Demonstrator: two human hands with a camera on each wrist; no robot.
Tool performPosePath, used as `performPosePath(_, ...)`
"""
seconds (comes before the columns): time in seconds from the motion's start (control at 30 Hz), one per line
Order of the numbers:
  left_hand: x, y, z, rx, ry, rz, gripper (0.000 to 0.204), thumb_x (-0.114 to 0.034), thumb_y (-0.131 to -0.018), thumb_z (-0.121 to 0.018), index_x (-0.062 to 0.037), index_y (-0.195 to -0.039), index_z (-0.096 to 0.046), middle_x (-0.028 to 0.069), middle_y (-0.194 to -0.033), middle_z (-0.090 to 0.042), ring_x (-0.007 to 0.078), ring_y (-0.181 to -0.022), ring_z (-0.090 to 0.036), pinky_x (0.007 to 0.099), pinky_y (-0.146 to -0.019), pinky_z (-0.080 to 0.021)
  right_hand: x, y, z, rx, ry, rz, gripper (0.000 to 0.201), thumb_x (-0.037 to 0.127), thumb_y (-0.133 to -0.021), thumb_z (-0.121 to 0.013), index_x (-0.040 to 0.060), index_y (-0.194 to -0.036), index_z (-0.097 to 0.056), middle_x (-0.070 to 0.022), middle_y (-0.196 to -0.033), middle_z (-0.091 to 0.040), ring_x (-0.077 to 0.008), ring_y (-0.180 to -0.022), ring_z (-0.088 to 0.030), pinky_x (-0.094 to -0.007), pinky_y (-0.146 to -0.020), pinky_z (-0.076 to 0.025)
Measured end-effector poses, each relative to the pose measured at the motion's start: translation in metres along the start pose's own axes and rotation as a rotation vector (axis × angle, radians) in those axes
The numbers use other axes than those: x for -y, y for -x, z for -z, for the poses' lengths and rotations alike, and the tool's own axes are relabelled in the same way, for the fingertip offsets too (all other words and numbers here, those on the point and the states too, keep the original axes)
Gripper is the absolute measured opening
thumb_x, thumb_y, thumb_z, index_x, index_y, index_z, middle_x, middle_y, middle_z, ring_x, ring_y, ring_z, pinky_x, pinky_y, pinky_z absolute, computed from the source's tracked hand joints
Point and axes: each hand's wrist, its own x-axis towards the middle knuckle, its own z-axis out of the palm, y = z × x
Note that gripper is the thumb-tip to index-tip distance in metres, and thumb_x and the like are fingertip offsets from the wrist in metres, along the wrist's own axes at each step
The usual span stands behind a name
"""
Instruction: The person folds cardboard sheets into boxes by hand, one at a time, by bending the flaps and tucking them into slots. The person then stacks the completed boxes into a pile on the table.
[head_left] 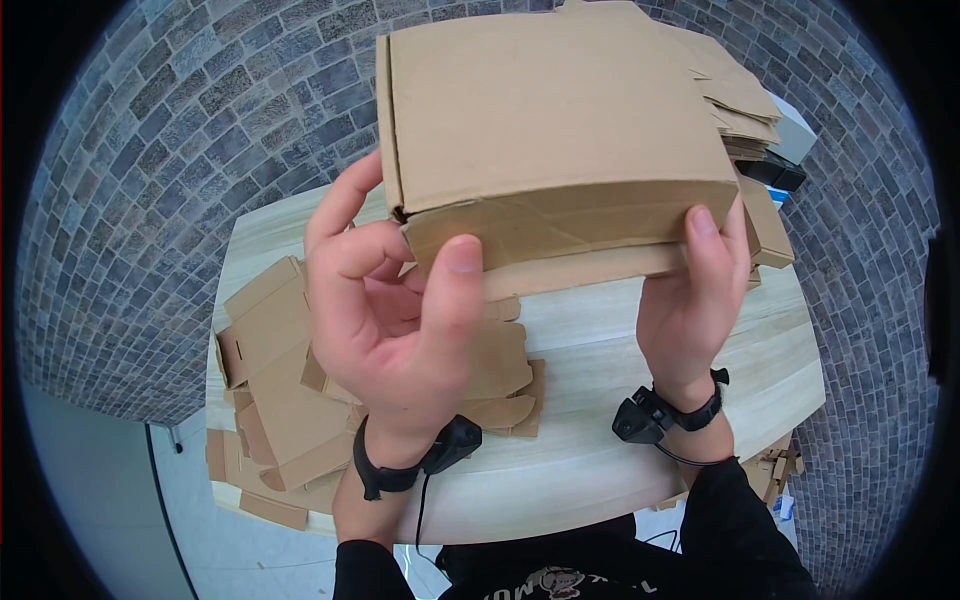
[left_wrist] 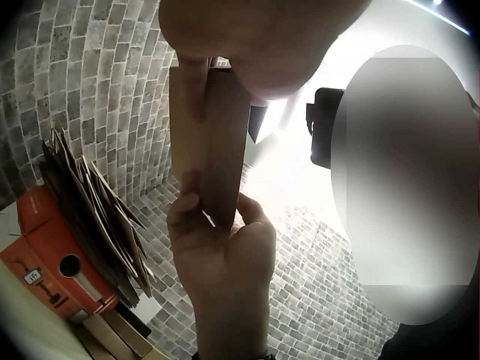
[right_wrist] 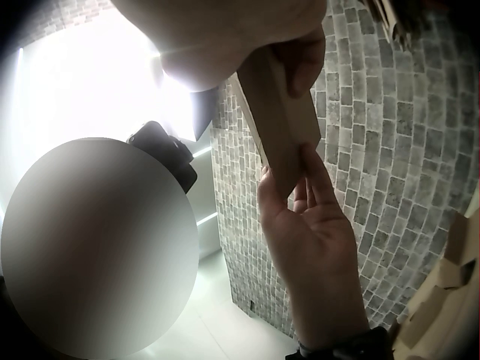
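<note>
A brown cardboard box (head_left: 560, 110) is held up above the table between both hands in the head view. My left hand (head_left: 390, 320) grips its near left corner, the thumb on the near side wall and the fingers curled behind and under. At the near right corner, my right hand (head_left: 695, 290) holds it with the thumb against the same wall. A narrow cardboard strip shows below that wall. From the left wrist, the box (left_wrist: 225, 150) appears edge-on between the hands; the right wrist view shows the box (right_wrist: 281, 120) from the other side.
Flattened cardboard pieces (head_left: 285, 390) lie on the left of the pale table (head_left: 590, 370). Stacked cardboard (head_left: 745, 95) stands at the back right, partly behind the box. An orange printed box (left_wrist: 56, 259) shows beside the stack in the left wrist view.
</note>
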Motion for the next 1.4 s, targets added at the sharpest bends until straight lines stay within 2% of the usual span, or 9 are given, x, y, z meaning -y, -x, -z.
performPosePath(0.1, -0.0018, 0.0019, 0.0015, 0.051, -0.035, 0.001, 0.026, -0.004, -0.088, -0.061, 0.0011, -0.109, -0.048, 0.0254, -0.134, -0.044, 0.025, -0.113, -0.055, 0.0345, -0.091, -0.05, -0.0004, -0.0006, 0.0009, 0.014, -0.004, -0.007, 0.046, 0.022, -0.094, -0.045, -0.0055, -0.131, -0.041, -0.0146, -0.125, -0.051, -0.0189, -0.119, -0.047, -0.0312, -0.102, -0.034)
performPosePath(0.5, 0.0032, 0.0052, -0.0056, 0.033, -0.034, -0.085, 0.039, -0.002, -0.087, -0.059, -0.0018, -0.12, -0.039, 0.0262, -0.135, -0.04, 0.0275, -0.117, -0.052, 0.0405, -0.093, -0.052, 0.0003, -0.0004, 0.0027, 0.033, 0.031, -0.031, 0.048, 0.021, -0.094, -0.045, -0.0052, -0.133, -0.039, -0.0144, -0.126, -0.051, -0.0188, -0.12, -0.047, -0.0313, -0.102, -0.034)
performPosePath(0.6, 0.0077, 0.0039, -0.0058, 0.047, 0.064, -0.043, 0.038, -0.001, -0.084, -0.062, 0.0054, -0.113, -0.037, 0.0315, -0.135, -0.032, 0.0291, -0.111, -0.057, 0.0316, -0.082, -0.056, -0.0014, -0.0007, 0.0037, 0.025, 0.027, -0.034, 0.048, 0.02, -0.094, -0.045, -0.0053, -0.134, -0.038, -0.0145, -0.127, -0.051, -0.0188, -0.12, -0.048, -0.031, -0.102, -0.035)
performPosePath(0.73, 0.0062, 0.0048, 0.0005, 0.125, -0.078, -0.035, 0.035, -0.001, -0.085, -0.059, 0.0066, -0.112, -0.038, 0.0311, -0.135, -0.032, 0.0285, -0.111, -0.057, 0.0308, -0.082, -0.056, -0.0006, -0.0001, 0.0021, 0.044, 0.013, -0.058, 0.049, 0.018, -0.093, -0.046, -0.0058, -0.135, -0.037, -0.0152, -0.128, -0.05, -0.0194, -0.12, -0.049, -0.0309, -0.102, -0.036)
performPosePath(0.8, 0.0044, 0.0062, -0.0004, 0.077, -0.129, -0.033, 0.027, -0.004, -0.09, -0.054, 0.0029, -0.114, -0.046, 0.0254, -0.136, -0.042, 0.0264, -0.12, -0.049, 0.0398, -0.1, -0.043, -0.0019, 0.0009, 0.0021, 0.058, 0.01, -0.067, 0.05, 0.018, -0.093, -0.047, -0.006, -0.135, -0.036, -0.0156, -0.128, -0.05, -0.0198, -0.12, -0.049, -0.0311, -0.101, -0.037)
performPosePath(0.93, 0.0054, 0.0046, -0.0015, 0.025, -0.152, -0.065, 0.029, -0.006, -0.09, -0.054, 0.0025, -0.116, -0.046, 0.0246, -0.135, -0.044, 0.0269, -0.121, -0.048, 0.0414, -0.103, -0.039, -0.0014, 0.0022, 0.0021, 0.113, -0.062, -0.11, 0.057, 0.012, -0.093, -0.05, -0.008, -0.141, -0.026, -0.015, -0.13, -0.049, -0.0174, -0.118, -0.048, -0.0302, -0.1, -0.037)
performPosePath(1.17, 0.0044, 0.0032, -0.0007, 0.044, -0.141, -0.101, 0.043, -0.007, -0.088, -0.053, 0.0046, -0.128, -0.043, 0.0206, -0.136, -0.044, 0.0262, -0.122, -0.047, 0.0404, -0.104, -0.037, -0.0058, 0.0034, 0.0019, 0.131, 0.029, -0.111, 0.052, 0.018, -0.094, -0.046, -0.0056, -0.137, -0.032, -0.0162, -0.13, -0.049, -0.0204, -0.121, -0.049, -0.0309, -0.101, -0.038)
performPosePath(1.27, 0.0007, 0.0032, 0.0021, 0.083, -0.187, -0.057, 0.049, -0.008, -0.088, -0.054, 0.0055, -0.133, -0.042, 0.0198, -0.14, -0.04, 0.026, -0.126, -0.044, 0.0396, -0.105, -0.036, -0.0068, 0.004, 0.0015, 0.151, -0.064, -0.135, 0.053, 0.014, -0.093, -0.05, -0.0059, -0.138, -0.03, -0.014, -0.125, -0.052, -0.0163, -0.111, -0.052, -0.029, -0.093, -0.042)
performPosePath(1.4, -0.0002, 0.0036, 0.0035, 0.154, -0.244, -0.048, 0.051, -0.01, -0.087, -0.055, 0.0065, -0.133, -0.043, 0.0192, -0.144, -0.034, 0.0259, -0.13, -0.039, 0.0388, -0.106, -0.033, -0.0082, 0.008, 0.0001, 0.168, -0.109, -0.252, 0.047, 0.015, -0.094, -0.05, -0.0016, -0.134, -0.033, -0.0122, -0.114, -0.057, -0.014, -0.09, -0.059, -0.026, -0.068, -0.05)
